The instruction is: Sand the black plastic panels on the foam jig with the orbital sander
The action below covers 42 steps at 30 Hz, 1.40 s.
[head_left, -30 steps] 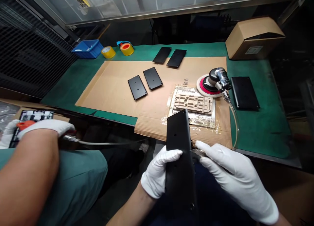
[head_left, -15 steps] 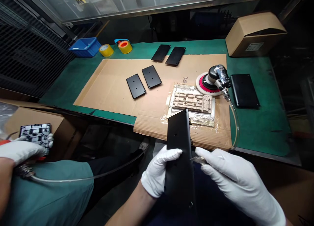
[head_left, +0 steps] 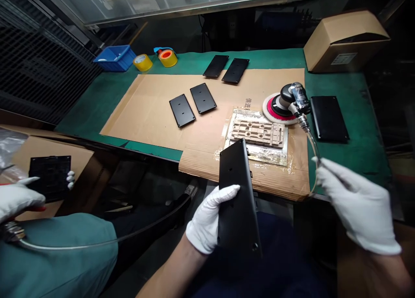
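My left hand [head_left: 207,222], in a white glove, grips a black rectangular panel [head_left: 238,216] by its long edge, thumb on the flat face. The panel is held tilted in front of the table edge. My right hand [head_left: 359,203], also gloved, is raised to the right of the panel and apart from it. Its fingers are pinched on a small metal blade [head_left: 318,160], mostly hidden by the fingertips. Just beside them runs the clear hose [head_left: 314,149] of a pneumatic sander [head_left: 287,103] with a white and red pad. A slotted tan fixture block [head_left: 257,134] lies behind the panel.
Several black panels [head_left: 203,98] lie on the cardboard sheet [head_left: 145,103]; another panel [head_left: 329,118] is on the green mat at right. A carton [head_left: 343,43], tape rolls [head_left: 167,58] and a blue bin [head_left: 115,58] stand behind. At left, a co-worker's gloved hand [head_left: 19,198] is near another panel.
My right hand has moved right and up, away from the panel's edge, to beside the sander hose. My left hand still holds the panel. The co-worker's panel now shows a dark face.
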Each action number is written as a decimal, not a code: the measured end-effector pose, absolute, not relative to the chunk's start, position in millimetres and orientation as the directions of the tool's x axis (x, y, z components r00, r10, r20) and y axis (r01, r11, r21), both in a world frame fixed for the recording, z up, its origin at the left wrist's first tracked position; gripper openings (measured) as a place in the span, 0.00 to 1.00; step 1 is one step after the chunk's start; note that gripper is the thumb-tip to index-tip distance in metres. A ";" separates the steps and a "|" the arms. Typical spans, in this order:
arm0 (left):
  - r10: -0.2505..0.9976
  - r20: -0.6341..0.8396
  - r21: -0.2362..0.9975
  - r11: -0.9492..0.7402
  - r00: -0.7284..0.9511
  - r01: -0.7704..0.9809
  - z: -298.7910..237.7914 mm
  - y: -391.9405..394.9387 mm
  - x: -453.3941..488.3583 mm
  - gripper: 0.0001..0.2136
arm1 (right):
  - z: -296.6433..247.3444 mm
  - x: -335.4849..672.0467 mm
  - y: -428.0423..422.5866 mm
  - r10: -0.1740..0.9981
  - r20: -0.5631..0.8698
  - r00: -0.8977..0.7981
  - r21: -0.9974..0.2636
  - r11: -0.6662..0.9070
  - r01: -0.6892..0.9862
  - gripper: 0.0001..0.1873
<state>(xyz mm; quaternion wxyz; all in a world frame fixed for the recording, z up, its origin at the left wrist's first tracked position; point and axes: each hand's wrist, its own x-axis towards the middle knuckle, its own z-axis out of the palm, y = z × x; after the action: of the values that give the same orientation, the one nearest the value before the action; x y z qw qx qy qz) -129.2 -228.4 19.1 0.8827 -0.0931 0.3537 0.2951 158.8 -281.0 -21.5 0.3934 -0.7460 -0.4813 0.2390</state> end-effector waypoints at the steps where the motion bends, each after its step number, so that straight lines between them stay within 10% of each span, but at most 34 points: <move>1: 0.454 -0.680 0.037 0.806 0.576 -0.591 20.1 -227.6 -129.4 0.02 | -31.5 173.2 -275.8 0.828 0.002 0.560 -0.761 -0.362 0.538 0.24; 7: 0.462 -0.726 0.119 0.813 0.509 -0.570 24.4 -230.2 -128.2 0.02 | -89.3 235.9 -260.7 0.749 -0.128 0.650 -0.223 -0.660 0.717 0.28; 13: 0.726 -0.609 0.657 0.687 0.319 -0.310 20.8 -197.8 -133.6 0.14 | -104.2 226.3 -266.1 0.792 0.124 0.598 -0.310 -0.542 0.781 0.33; 18: 0.840 -0.200 0.976 0.126 0.505 0.176 -1.4 -71.3 -120.0 0.30 | -56.2 199.8 -208.5 0.808 0.394 0.439 -0.433 -0.258 0.864 0.31; 24: 0.341 -0.290 0.741 -0.511 0.894 0.435 -16.1 44.3 -46.2 0.25 | -14.8 186.0 -103.1 0.865 0.374 0.335 -0.315 -0.221 0.923 0.33; 29: 0.457 -0.112 0.415 -0.785 0.882 0.460 -39.8 21.6 -38.2 0.18 | -16.1 179.0 -51.7 0.939 0.133 0.318 -0.297 -0.268 0.916 0.45; 32: 0.359 0.066 0.402 -0.864 0.931 0.304 -56.1 -2.0 -59.4 0.34 | -18.4 171.6 -27.9 0.954 -0.089 0.287 -0.305 -0.300 0.904 0.52; 35: 0.293 0.069 0.363 -0.898 0.954 0.250 -62.9 -9.4 -72.9 0.51 | -21.1 166.0 -9.4 0.928 -0.152 0.341 -0.281 -0.371 0.885 0.47; 42: 0.390 0.067 0.318 -0.881 0.918 0.351 -72.0 -2.1 -57.0 0.42 | -21.5 162.3 4.1 0.900 -0.157 0.407 -0.298 -0.436 0.849 0.36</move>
<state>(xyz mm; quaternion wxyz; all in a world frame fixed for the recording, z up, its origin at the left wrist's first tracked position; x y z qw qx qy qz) -57.0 -2.1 -72.0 0.1514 0.9676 0.1915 0.0648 162.3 4.1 -21.5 0.0857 -0.8343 -0.5240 0.1482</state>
